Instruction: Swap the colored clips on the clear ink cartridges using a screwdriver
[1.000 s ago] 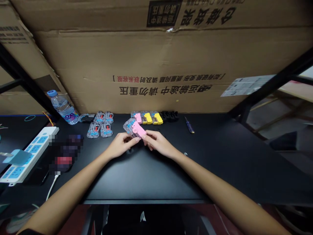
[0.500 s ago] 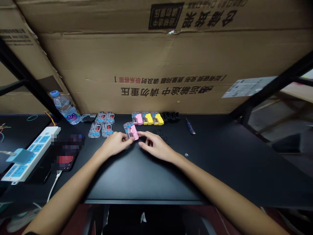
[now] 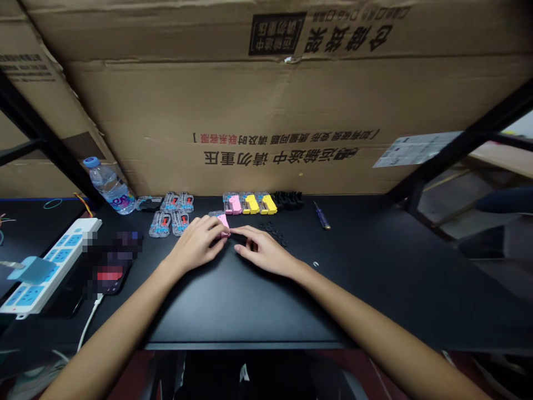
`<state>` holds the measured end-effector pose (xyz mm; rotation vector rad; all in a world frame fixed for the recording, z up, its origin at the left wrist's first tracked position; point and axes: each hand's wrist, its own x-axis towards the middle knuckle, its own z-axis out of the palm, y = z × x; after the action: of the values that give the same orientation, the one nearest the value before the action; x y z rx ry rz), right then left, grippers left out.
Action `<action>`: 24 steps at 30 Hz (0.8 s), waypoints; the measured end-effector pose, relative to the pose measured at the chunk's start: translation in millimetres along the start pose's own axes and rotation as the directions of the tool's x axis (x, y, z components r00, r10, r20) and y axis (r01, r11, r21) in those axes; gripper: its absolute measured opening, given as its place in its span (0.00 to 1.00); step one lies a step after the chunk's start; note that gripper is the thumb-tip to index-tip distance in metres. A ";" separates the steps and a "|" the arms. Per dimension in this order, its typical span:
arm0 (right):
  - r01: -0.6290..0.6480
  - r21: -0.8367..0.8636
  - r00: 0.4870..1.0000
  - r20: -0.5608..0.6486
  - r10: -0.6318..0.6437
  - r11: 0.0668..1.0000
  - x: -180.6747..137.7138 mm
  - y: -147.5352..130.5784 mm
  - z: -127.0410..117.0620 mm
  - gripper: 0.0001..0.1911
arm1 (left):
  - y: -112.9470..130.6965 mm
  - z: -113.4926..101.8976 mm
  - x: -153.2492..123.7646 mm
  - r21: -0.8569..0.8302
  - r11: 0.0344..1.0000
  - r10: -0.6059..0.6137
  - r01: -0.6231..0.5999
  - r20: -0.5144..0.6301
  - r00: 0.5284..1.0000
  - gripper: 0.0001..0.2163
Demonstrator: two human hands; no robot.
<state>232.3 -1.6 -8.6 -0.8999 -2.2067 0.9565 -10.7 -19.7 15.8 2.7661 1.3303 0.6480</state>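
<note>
My left hand (image 3: 199, 240) is closed over a small pink-and-clear plastic case (image 3: 224, 221), its fingers hiding most of it. Only the pink corner and a bit of the clear part show. My right hand (image 3: 266, 250) has its index fingertip at the right side of this case, with the thumb apart and the other fingers curled; it grips nothing that I can see. Just beyond stand a similar pink case (image 3: 233, 204) and two yellow ones (image 3: 250, 204), in a row. Small black rings (image 3: 272, 229) lie beyond the right hand.
Clear cases with red parts (image 3: 165, 223) sit at the left, near a water bottle (image 3: 111, 186). Black parts (image 3: 289, 200) and a screwdriver (image 3: 321, 215) lie right of the row. A power strip (image 3: 52, 266) and phone (image 3: 116, 266) are far left; cardboard (image 3: 250, 100) stands behind.
My left hand has shifted its hold from the lower edge of the pink-and-clear case to over its top, covering it. The case now lies lower and is turned. My right hand stays close by.
</note>
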 end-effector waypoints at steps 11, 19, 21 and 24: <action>0.003 0.003 1.000 0.011 -0.003 1.000 -2.4 4.5 0.5 0.22 | -18.0 16.2 -4.8 0.093 0.990 -0.113 0.109 0.043 0.993 0.21; 0.008 -0.010 1.000 0.029 -0.007 1.000 -2.5 3.1 1.9 0.21 | -21.4 31.7 6.0 0.202 0.965 -0.183 0.169 0.055 0.981 0.29; 0.004 -0.013 0.999 0.035 -0.003 1.000 -2.3 1.5 1.9 0.21 | -16.2 23.0 9.2 0.224 0.954 -0.209 0.201 0.011 0.978 0.26; 0.002 -0.017 0.999 0.037 -0.001 1.000 -2.3 -0.6 1.0 0.20 | -12.3 2.8 8.9 0.229 0.931 -0.268 0.285 -0.104 0.958 0.20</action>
<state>232.8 -4.1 -9.3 -0.8947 -2.2493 0.9628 -14.0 -4.6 14.2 2.6672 1.8885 0.6076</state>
